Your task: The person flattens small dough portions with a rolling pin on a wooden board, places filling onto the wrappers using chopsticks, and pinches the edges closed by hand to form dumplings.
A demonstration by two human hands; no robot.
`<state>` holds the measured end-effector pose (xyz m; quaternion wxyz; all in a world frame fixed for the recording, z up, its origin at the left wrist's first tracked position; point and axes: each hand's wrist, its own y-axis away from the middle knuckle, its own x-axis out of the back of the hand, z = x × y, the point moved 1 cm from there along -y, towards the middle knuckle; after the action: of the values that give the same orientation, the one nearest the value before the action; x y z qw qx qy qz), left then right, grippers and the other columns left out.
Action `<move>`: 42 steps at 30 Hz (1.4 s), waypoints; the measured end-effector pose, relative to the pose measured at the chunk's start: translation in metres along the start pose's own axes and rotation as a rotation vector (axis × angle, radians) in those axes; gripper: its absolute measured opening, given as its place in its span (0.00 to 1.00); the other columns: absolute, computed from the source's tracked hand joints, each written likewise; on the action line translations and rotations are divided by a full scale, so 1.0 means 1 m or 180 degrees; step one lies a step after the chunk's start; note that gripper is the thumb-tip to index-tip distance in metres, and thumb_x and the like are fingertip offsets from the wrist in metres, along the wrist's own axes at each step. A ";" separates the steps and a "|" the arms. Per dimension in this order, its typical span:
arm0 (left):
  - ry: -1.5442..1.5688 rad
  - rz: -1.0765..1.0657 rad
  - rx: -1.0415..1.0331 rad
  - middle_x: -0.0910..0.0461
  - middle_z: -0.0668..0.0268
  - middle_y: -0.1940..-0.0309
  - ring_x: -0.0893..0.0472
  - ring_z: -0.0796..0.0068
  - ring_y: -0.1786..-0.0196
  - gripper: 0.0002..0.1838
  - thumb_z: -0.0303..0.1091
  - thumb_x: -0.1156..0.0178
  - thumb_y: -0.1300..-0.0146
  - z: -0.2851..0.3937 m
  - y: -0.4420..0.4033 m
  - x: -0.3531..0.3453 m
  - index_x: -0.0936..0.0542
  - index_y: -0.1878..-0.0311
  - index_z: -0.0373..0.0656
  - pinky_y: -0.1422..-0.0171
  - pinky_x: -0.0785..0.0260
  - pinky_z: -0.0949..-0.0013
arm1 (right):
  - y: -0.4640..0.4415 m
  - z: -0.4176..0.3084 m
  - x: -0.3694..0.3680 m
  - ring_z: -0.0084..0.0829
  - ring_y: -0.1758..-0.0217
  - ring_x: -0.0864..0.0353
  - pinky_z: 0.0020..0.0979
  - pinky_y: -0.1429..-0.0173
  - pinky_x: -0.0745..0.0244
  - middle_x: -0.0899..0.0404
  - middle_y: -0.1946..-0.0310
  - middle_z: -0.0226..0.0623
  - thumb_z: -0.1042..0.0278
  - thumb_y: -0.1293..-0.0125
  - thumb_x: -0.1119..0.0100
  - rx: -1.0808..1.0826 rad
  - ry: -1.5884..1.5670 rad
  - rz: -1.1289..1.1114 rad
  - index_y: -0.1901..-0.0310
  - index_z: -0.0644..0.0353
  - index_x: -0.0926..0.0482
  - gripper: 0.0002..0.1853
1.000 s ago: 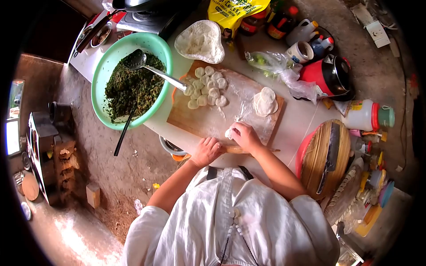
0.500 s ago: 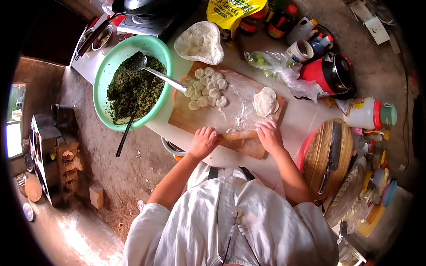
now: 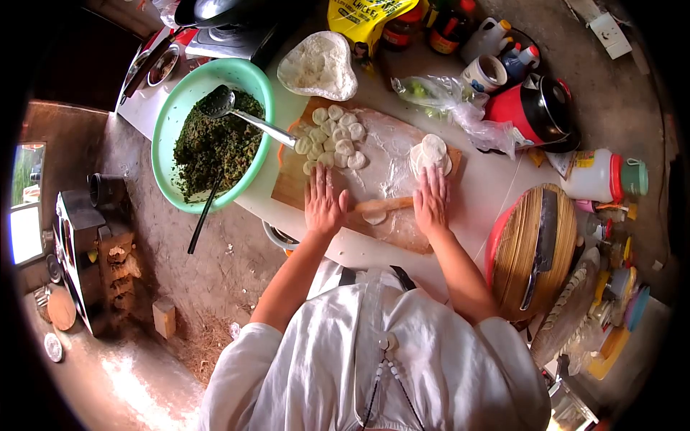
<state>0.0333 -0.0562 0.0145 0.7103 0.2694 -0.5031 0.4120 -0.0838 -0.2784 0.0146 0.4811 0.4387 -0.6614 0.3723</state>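
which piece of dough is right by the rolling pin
The lone flat dough piece beside the rolling pin; the others sit in the small-disc cluster or the stack of rounds.

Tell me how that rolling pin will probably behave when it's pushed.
The rolling pin looks slim and rounded, so it would likely roll readily over the flat board. Being apparently wooden, it should stay stiff rather than bend. The loose flour spread on the board might let it slide a little.
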 end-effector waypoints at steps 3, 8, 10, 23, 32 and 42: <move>0.0042 0.0141 -0.0159 0.51 0.50 0.30 0.50 0.51 0.29 0.33 0.45 0.55 0.35 0.009 0.024 0.000 0.44 0.33 0.32 0.29 0.55 0.52 | 0.029 0.017 -0.014 0.46 0.27 0.54 0.46 0.28 0.57 0.52 0.30 0.44 0.61 0.35 0.56 -0.0096 -0.0414 0.0197 0.32 0.60 0.47 0.30; 0.0020 0.0033 0.0163 0.52 0.49 0.30 0.50 0.50 0.28 0.32 0.43 0.56 0.35 -0.006 0.040 -0.012 0.46 0.33 0.33 0.29 0.55 0.51 | 0.011 -0.003 0.004 0.46 0.27 0.56 0.44 0.28 0.58 0.52 0.30 0.45 0.61 0.36 0.55 -0.0017 -0.0050 -0.0039 0.32 0.63 0.49 0.32; -0.0166 0.0214 0.0326 0.52 0.49 0.30 0.50 0.50 0.28 0.33 0.44 0.56 0.35 -0.005 0.024 -0.006 0.47 0.32 0.33 0.28 0.56 0.51 | -0.005 -0.003 0.003 0.46 0.27 0.56 0.44 0.28 0.57 0.52 0.30 0.45 0.61 0.36 0.55 0.0065 -0.0118 0.0139 0.32 0.63 0.49 0.32; -0.0114 0.0435 0.0445 0.52 0.47 0.30 0.52 0.51 0.28 0.33 0.45 0.57 0.35 -0.001 0.034 0.006 0.45 0.34 0.30 0.28 0.58 0.52 | 0.007 0.010 -0.013 0.45 0.27 0.53 0.45 0.27 0.58 0.50 0.31 0.48 0.62 0.36 0.54 0.0254 0.0049 0.0053 0.33 0.64 0.48 0.32; -0.0220 0.0372 0.0744 0.53 0.48 0.30 0.54 0.53 0.27 0.35 0.47 0.57 0.36 -0.011 0.039 -0.001 0.46 0.33 0.29 0.28 0.59 0.52 | -0.004 0.000 -0.011 0.46 0.27 0.54 0.45 0.28 0.58 0.51 0.31 0.48 0.62 0.35 0.55 0.0234 -0.0122 0.0002 0.33 0.64 0.49 0.32; -0.0174 0.0346 0.0822 0.54 0.47 0.30 0.53 0.51 0.28 0.35 0.46 0.58 0.35 -0.016 0.042 -0.002 0.48 0.33 0.30 0.28 0.60 0.51 | -0.001 -0.002 -0.010 0.44 0.27 0.54 0.44 0.28 0.57 0.50 0.31 0.47 0.60 0.35 0.56 0.0169 -0.0022 -0.0066 0.33 0.63 0.47 0.31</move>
<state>0.0047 -0.0223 0.0052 0.6324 0.3420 -0.4789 0.5038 -0.0808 -0.2746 0.0060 0.4708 0.4596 -0.6483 0.3831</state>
